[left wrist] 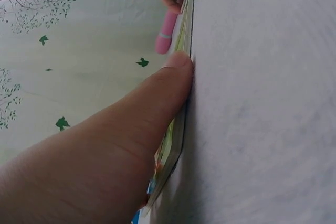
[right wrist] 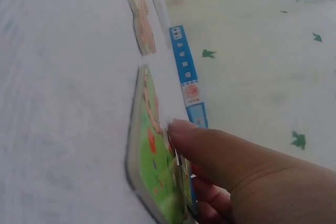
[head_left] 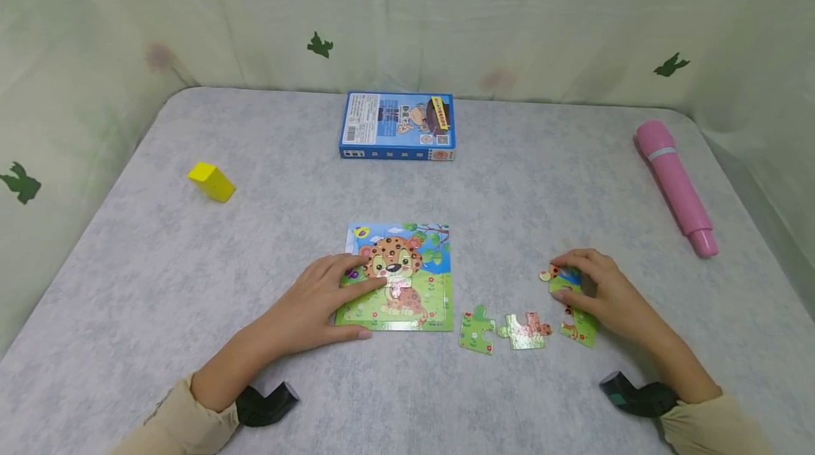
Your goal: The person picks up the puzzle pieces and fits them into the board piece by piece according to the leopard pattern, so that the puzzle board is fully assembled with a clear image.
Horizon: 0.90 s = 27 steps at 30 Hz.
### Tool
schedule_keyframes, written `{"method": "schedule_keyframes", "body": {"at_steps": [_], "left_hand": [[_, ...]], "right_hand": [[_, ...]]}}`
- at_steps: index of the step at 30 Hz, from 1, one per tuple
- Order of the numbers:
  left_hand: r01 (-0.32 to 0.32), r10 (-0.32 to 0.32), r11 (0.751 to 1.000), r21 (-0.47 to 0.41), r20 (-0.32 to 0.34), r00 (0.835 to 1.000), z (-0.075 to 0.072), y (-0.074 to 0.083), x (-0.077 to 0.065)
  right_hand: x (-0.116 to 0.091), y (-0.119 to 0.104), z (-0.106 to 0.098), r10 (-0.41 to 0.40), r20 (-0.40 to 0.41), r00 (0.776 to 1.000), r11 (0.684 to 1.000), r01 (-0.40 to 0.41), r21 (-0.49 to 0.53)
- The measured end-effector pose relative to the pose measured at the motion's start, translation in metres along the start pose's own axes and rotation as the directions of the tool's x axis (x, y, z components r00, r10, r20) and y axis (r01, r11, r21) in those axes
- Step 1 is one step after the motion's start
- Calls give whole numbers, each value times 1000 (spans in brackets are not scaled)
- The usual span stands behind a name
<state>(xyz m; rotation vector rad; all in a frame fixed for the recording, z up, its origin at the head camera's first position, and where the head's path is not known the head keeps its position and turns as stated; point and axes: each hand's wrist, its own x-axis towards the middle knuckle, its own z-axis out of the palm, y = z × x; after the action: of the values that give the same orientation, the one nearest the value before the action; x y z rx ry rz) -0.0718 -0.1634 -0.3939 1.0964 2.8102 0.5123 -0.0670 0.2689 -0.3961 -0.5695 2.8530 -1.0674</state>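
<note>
My left hand [head_left: 312, 299] rests on the left side of a square leopard jigsaw puzzle [head_left: 439, 306], fingers spread over the picture and thumb along the near edge. In the left wrist view the thumb [left wrist: 178, 64] lies by the puzzle's thin edge. To the right, my right hand [head_left: 601, 289] pinches a puzzle piece [head_left: 558, 284] between thumb and fingers. Just under it lies another piece [head_left: 582, 329], green with a bit of orange, whose flat face [right wrist: 152, 166] shows in the right wrist view. A green piece [head_left: 472, 336] and a spotted piece [head_left: 526, 332] lie between puzzle and right hand.
A blue box [head_left: 395, 122] lies flat at the back of the table. The yellow block [head_left: 213, 182] is at the left, and a pink cylinder [head_left: 678, 186] with a narrow tip lies along the right side. Behind the table hangs a pale curtain [head_left: 255, 16].
</note>
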Motion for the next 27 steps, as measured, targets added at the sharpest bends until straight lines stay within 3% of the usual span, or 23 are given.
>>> {"method": "schedule_keyframes", "body": {"at_steps": [6, 18, 23, 27], "left_hand": [[-5, 5, 1000, 0, 5, 1000, 0, 0, 1], [10, -8, 996, -87, 28, 1000, -1, 5, 1], [-10, 13, 998, -69, 50, 999, -4, 7, 2], [-83, 84, 996, -39, 47, 995, -7, 10, 7]], "right_hand": [[2, -11, 2, 18, -46, 999, 999, -19, -30], [22, -70, 19, -160, -116, 980, 983, 169, 72], [38, -93, 38, -223, -64, 973, 966, 229, 123], [49, -103, 57, -211, 4, 977, 967, 208, 147]]}}
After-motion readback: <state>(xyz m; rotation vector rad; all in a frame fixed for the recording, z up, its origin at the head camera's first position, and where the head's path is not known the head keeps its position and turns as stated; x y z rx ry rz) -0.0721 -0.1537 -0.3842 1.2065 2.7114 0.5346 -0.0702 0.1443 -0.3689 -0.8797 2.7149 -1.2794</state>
